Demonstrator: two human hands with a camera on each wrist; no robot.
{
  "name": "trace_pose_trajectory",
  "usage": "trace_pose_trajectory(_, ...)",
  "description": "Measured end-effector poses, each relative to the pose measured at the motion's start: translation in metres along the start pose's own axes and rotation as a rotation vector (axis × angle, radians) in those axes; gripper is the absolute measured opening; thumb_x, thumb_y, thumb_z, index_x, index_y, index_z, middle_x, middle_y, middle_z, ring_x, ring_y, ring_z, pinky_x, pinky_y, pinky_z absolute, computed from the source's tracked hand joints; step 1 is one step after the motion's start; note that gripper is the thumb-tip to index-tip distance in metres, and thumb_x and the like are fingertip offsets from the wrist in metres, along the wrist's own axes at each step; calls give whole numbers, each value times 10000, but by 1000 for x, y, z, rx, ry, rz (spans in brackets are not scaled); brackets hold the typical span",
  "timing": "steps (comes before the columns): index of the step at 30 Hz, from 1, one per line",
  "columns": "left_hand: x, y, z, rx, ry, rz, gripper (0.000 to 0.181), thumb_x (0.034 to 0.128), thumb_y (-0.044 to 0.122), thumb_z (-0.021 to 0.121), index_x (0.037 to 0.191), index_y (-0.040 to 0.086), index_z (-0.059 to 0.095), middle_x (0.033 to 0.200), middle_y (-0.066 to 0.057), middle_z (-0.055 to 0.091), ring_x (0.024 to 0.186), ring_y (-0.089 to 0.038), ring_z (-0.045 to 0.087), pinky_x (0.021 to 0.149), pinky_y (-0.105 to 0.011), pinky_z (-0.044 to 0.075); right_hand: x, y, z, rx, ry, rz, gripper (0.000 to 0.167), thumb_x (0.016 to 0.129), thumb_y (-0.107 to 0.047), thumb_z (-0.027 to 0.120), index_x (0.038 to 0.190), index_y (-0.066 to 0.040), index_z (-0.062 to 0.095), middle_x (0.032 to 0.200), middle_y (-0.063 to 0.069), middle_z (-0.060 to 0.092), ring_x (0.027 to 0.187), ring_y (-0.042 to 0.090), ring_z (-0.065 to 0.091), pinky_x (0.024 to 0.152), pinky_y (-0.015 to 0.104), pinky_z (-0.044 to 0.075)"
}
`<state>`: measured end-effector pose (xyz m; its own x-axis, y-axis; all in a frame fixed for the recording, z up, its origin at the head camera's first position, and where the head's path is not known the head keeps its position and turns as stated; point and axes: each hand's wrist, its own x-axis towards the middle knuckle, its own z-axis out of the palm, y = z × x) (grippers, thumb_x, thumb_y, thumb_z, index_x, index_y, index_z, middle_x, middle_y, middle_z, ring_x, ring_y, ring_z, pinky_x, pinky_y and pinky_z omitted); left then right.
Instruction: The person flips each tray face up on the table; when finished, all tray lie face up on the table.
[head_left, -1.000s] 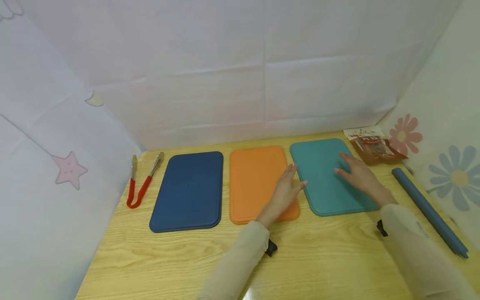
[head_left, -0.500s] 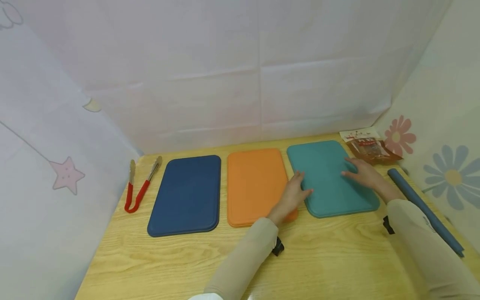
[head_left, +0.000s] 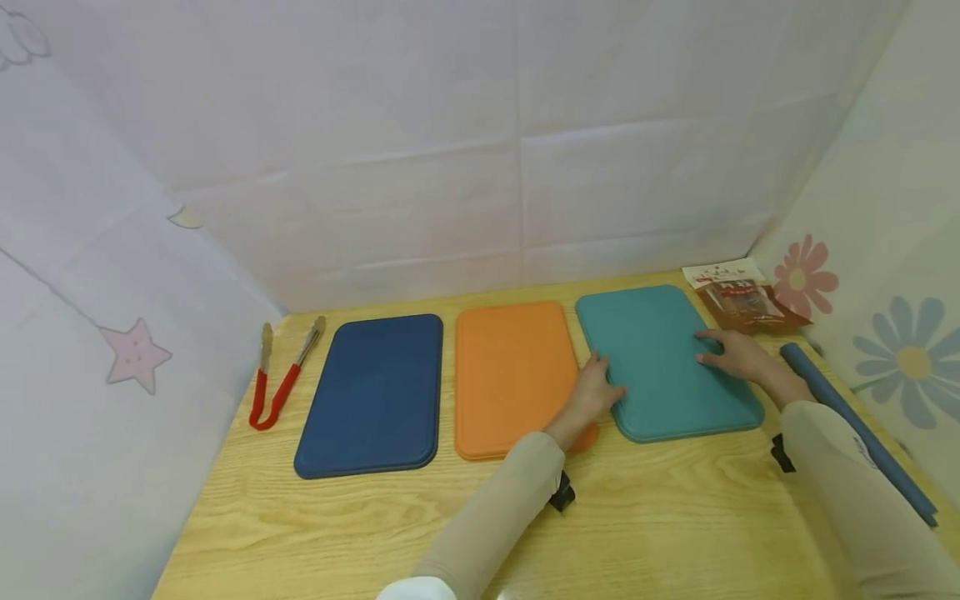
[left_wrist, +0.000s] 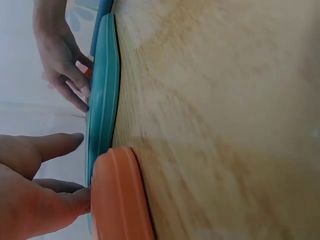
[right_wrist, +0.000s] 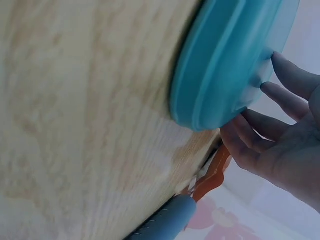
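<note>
A teal board-like case [head_left: 660, 367] lies flat on the table between the two hands. The left hand [head_left: 592, 393] is at its left edge, over the right side of an orange case [head_left: 513, 371]; its fingers and thumb are spread. On the teal case's right part lies the right hand [head_left: 741, 358], fingers relaxed. In the right wrist view several fingertips of the right hand [right_wrist: 295, 125] touch the end and top of the teal case [right_wrist: 225, 55]. The left wrist view shows the left hand [left_wrist: 40, 185] beside the orange case [left_wrist: 117, 200], thumb apart from the fingers.
A dark blue case [head_left: 371, 396] lies left of the orange one. Red-handled tongs [head_left: 277, 392] lie at the far left. At the back right is a brown and white packet [head_left: 742, 300]; a blue-grey roll [head_left: 855, 429] lies along the right edge. Fabric walls [head_left: 420, 167] surround the table.
The left hand has moved right and toward the person, reaching the teal case's left edge. The right hand has shifted right and lowered onto that case's right side. The cases have not visibly moved.
</note>
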<state>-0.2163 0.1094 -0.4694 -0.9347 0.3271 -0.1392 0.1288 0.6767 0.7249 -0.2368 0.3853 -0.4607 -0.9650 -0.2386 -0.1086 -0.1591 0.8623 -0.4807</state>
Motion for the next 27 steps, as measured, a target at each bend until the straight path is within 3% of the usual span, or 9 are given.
trace_pose_trajectory(6,2,-5,-1,115,-50,40,685,864,161,743,1441,-5,415,1558,-153,257,1385,-246,348,1057,-243,373,-1,2,1,51,7,39,605,935,-193,649,1385,130,406,1360,443,338,1215,601,350,926,666,374)
trace_pose_trajectory(10,3,-4,-3,124,-71,51,696,858,182,748,1444,5,416,1561,-158,245,1391,-242,334,1066,-241,361,-1,1,-2,96,37,85,570,924,-184,655,1367,111,450,1342,440,362,1190,593,380,901,652,402)
trace_pose_trajectory(14,3,-5,-8,152,-73,64,679,840,182,764,1412,-13,455,1540,-196,269,1372,-250,365,1043,-236,388,0,6,0,207,60,117,548,930,-174,649,1382,74,463,1369,401,382,1235,549,384,929,628,409)
trace_pose_trajectory(20,1,-5,-13,195,-90,71,658,837,174,767,1394,-20,474,1526,-218,276,1338,-250,413,998,-222,427,-5,16,2,385,44,199,660,931,-277,660,1460,9,387,1447,339,340,1327,485,326,1000,599,376)
trace_pose_trajectory(22,1,-5,-12,173,-98,66,663,847,170,756,1411,-9,457,1541,-203,251,1343,-246,406,991,-217,431,-7,16,-1,387,66,209,667,929,-302,660,1459,2,393,1441,328,360,1318,476,346,1000,597,374)
trace_pose_trajectory(27,3,-3,-10,138,-103,67,680,854,156,748,1433,-1,428,1554,-195,221,1359,-237,380,999,-203,415,-6,13,-12,267,178,182,614,928,-298,662,1414,17,457,1337,301,494,1216,481,454,943,601,413)
